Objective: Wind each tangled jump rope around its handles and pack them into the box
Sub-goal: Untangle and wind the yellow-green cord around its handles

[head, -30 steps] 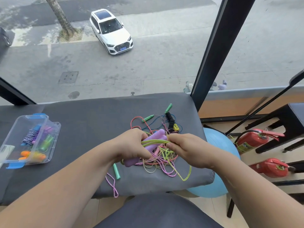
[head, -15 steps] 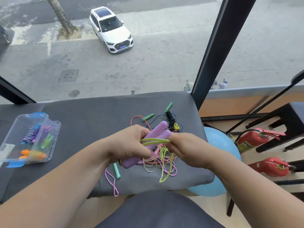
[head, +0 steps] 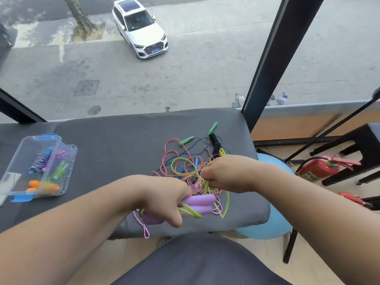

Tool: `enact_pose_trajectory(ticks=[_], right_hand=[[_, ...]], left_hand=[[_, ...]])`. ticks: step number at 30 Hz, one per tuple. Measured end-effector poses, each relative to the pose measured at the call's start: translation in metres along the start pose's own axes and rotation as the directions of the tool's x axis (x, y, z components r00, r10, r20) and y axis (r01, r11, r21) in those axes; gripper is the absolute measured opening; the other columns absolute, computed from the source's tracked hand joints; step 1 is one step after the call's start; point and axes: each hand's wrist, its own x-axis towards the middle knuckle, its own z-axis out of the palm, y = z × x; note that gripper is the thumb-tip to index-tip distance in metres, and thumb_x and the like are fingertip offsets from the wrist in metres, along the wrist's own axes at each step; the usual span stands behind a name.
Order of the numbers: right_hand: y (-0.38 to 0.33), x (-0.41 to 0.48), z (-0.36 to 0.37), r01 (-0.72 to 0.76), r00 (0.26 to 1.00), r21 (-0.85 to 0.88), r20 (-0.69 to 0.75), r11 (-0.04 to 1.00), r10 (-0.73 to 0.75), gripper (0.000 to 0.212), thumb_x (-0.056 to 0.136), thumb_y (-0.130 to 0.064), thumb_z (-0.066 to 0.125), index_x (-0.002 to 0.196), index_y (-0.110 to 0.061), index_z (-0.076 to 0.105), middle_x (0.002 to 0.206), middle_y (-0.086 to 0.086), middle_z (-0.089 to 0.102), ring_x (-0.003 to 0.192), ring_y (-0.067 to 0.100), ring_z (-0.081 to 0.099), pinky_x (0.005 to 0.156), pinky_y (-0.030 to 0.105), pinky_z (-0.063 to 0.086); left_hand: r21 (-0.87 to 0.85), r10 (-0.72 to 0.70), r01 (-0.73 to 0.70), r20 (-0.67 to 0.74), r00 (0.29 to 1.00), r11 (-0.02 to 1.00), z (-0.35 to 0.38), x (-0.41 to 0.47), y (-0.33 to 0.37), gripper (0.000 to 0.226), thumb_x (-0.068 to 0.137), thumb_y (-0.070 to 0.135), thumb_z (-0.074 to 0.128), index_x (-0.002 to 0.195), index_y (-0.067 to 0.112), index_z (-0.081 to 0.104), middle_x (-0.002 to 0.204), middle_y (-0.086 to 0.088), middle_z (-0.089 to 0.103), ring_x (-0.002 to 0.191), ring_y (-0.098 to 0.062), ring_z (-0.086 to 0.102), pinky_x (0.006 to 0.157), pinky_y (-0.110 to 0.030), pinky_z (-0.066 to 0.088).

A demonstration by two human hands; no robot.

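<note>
My left hand (head: 164,199) grips two purple handles (head: 200,204) side by side near the front edge of the grey padded bench (head: 115,145). A yellow-green rope (head: 191,212) is wound round them. My right hand (head: 228,173) pinches that rope higher up, over a tangle of ropes (head: 181,159) in pink, blue and green. Green handles (head: 186,140) and a black handle (head: 216,144) lie at the back of the tangle. A clear plastic box (head: 39,167) with blue clips sits at the left, holding several wound ropes.
A large window rises just behind the bench, with a black frame post (head: 271,56) at the right. A light blue ball (head: 267,229) sits under the bench's right end. Red fire extinguishers (head: 320,167) and black stools (head: 362,145) stand on the floor to the right.
My left hand has pulled the purple handles down toward the front edge. My right hand has lifted away from them, farther back, drawing the yellow-green rope up.
</note>
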Motion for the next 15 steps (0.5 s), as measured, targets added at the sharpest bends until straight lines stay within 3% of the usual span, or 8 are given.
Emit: enact_pose_trajectory(ticks=[2, 8, 12, 15], right_hand=[[0.001, 0.001, -0.009, -0.054, 0.998, -0.008, 0.016, 0.998, 0.054, 0.019, 0.102, -0.032, 0.04, 0.087, -0.02, 0.044, 0.086, 0.004, 0.057, 0.081, 0.03, 0.053, 0.072, 0.041, 0.047], [-0.012, -0.004, -0.016, -0.158, 0.983, 0.002, -0.093, 0.987, 0.158, 0.024, 0.098, -0.031, 0.043, 0.079, -0.018, 0.045, 0.066, -0.004, 0.037, 0.071, 0.026, 0.044, 0.06, 0.034, 0.033], [-0.021, -0.005, -0.013, -0.197, 0.973, 0.157, -0.091, 0.968, 0.213, 0.029, 0.09, -0.037, 0.039, 0.075, -0.014, 0.048, 0.07, 0.0, 0.048, 0.074, 0.028, 0.05, 0.062, 0.038, 0.041], [-0.024, -0.01, -0.006, -0.195, 0.965, 0.28, -0.116, 0.94, 0.234, 0.032, 0.096, -0.037, 0.032, 0.083, -0.013, 0.051, 0.081, 0.004, 0.055, 0.08, 0.03, 0.051, 0.072, 0.043, 0.044]], left_hand=[[0.072, -0.042, 0.044, -0.022, 0.999, 0.996, 0.003, 0.005, -0.004, 0.026, 0.076, 0.018, 0.066, 0.072, 0.016, 0.04, 0.067, -0.003, 0.043, 0.057, -0.022, 0.037, 0.05, -0.032, 0.028], [0.01, -0.124, 0.125, -0.095, 0.988, 0.992, -0.001, 0.017, -0.02, 0.022, 0.072, 0.019, 0.064, 0.085, 0.005, 0.055, 0.077, -0.015, 0.065, 0.061, -0.025, 0.048, 0.052, -0.03, 0.037], [0.036, -0.082, 0.086, -0.106, 0.991, 0.996, 0.001, 0.028, -0.016, 0.017, 0.073, 0.018, 0.066, 0.08, 0.008, 0.053, 0.073, -0.014, 0.057, 0.061, -0.025, 0.045, 0.051, -0.031, 0.033], [0.004, -0.08, 0.082, -0.169, 0.982, 0.997, -0.001, 0.033, -0.02, 0.016, 0.072, 0.018, 0.065, 0.078, 0.01, 0.052, 0.076, -0.018, 0.065, 0.06, -0.025, 0.047, 0.053, -0.032, 0.037]])
